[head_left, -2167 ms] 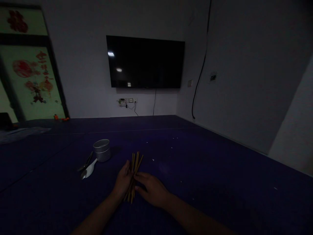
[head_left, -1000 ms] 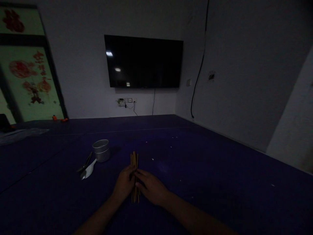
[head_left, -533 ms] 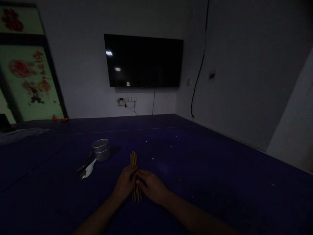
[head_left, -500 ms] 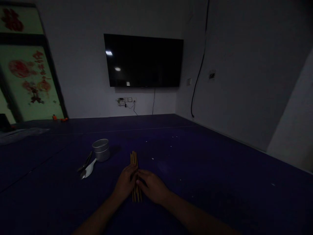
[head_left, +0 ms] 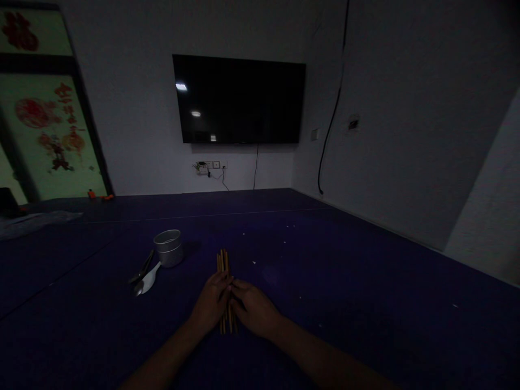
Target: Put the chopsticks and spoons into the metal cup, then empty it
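A loose bundle of several yellow-brown chopsticks [head_left: 223, 261] lies on the dark blue surface in front of me, pointing away. My left hand [head_left: 210, 303] closes on the bundle from the left, its fingers over the middle of the sticks. From the right, my right hand [head_left: 255, 309] grips the same bundle, fingertips meeting those of the left hand. Both palms hide the middle part of the sticks; their far and near ends show. Left of the hands stand a silver metal cup [head_left: 169, 250], a white spoon [head_left: 148, 280] and a dark slender utensil [head_left: 143, 267] whose kind is unclear.
Small white scraps [head_left: 254, 262] are scattered on the blue surface [head_left: 345, 281] to the right. Clear plastic [head_left: 36, 223] lies at the far left, with orange objects [head_left: 106, 197] by the door. A television [head_left: 241, 100] hangs on the back wall; a black cable [head_left: 331, 124] runs down the right wall.
The right hand's fingers have shifted slightly on the chopsticks, and the near ends have spread a little to the right. The cup and spoon stay put.
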Available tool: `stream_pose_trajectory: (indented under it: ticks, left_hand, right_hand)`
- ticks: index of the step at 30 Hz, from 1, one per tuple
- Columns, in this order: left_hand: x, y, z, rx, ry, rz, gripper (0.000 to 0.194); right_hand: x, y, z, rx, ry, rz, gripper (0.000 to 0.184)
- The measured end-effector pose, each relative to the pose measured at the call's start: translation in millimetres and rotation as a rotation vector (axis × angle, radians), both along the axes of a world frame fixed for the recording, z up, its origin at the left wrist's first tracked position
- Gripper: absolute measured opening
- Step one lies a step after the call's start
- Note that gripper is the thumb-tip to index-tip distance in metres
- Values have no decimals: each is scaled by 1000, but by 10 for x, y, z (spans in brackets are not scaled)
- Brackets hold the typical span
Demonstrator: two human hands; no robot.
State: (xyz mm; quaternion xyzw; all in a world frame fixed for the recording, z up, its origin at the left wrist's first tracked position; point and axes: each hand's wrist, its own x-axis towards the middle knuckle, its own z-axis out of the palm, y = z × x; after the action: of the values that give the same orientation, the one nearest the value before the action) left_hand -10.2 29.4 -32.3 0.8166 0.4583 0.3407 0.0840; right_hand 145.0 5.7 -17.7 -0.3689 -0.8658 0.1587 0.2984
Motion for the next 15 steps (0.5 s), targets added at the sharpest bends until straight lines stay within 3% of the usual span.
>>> stream_pose_trajectory:
  ticks: [15]
  left_hand:
    - [6, -39, -1, -19, -50, 22, 38]
  right_hand:
    - [6, 5, -22, 26, -45, -11, 34]
